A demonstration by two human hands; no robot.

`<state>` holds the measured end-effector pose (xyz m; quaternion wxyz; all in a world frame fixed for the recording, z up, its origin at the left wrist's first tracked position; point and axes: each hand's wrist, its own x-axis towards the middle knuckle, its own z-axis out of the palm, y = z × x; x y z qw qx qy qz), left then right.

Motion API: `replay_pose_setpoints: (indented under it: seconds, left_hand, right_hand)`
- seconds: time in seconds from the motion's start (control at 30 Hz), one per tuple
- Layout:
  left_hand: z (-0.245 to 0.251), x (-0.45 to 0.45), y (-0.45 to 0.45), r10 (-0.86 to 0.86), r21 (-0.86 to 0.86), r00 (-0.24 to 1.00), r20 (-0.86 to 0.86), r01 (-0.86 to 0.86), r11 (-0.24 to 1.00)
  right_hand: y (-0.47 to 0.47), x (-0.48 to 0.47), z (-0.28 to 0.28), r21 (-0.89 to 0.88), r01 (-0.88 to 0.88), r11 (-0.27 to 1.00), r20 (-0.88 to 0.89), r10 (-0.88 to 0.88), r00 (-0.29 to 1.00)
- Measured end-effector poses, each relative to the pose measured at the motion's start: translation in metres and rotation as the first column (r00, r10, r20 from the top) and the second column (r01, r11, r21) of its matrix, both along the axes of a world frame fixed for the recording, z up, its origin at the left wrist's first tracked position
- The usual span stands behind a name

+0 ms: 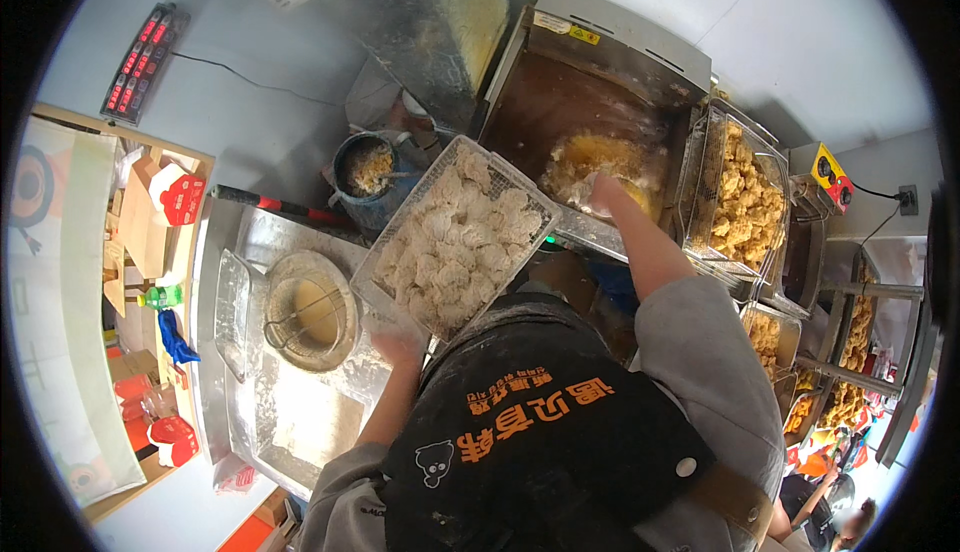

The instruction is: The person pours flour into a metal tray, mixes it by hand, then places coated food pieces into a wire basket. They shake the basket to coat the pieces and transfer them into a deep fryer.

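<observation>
A rectangular mesh basket [520, 205] full of flour-coated pieces [465, 233], apparently chicken, is tilted in front of my apron. My left hand [396, 340], dusted with flour, grips its lower left end. My right hand [602, 193] reaches low over the near side of the deep fryer [592, 94]. Pale, floury matter surrounds its fingertips, which are hard to make out, so I cannot tell whether a piece is in them. Just beyond that hand, the frying oil [600, 154] foams yellow.
Fried pieces [742, 199] fill a wire basket [705, 177] right of the fryer. On the left, a sieve [311, 310] sits over the floury metal counter [300, 424]. A blue bucket [367, 207] stands behind the held basket. Another person [817, 507] is at the far lower right.
</observation>
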<state>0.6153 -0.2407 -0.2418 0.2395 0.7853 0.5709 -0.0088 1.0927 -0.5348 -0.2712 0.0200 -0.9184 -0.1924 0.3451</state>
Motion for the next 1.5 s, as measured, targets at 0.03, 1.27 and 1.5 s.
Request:
replay_pose_setpoints:
  seconds: [0.03,1.27,1.5]
  left_hand:
    - [-0.002,-0.001,0.001,-0.035,-0.056,0.994,-0.105,0.029,0.998]
    - [0.001,0.008,-0.015,0.261,0.009,0.924,0.281,-0.274,0.962]
    - [0.016,0.008,-0.012,0.074,0.139,0.921,0.382,-0.137,0.981]
  right_hand:
    - [0.001,0.001,0.003,0.018,0.016,1.000,-0.030,-0.015,0.999]
    - [0.132,-0.152,0.172,0.429,-0.293,0.854,0.202,0.225,0.953]
    - [0.173,-0.163,0.068,-0.339,-0.486,0.806,0.081,0.540,0.838]
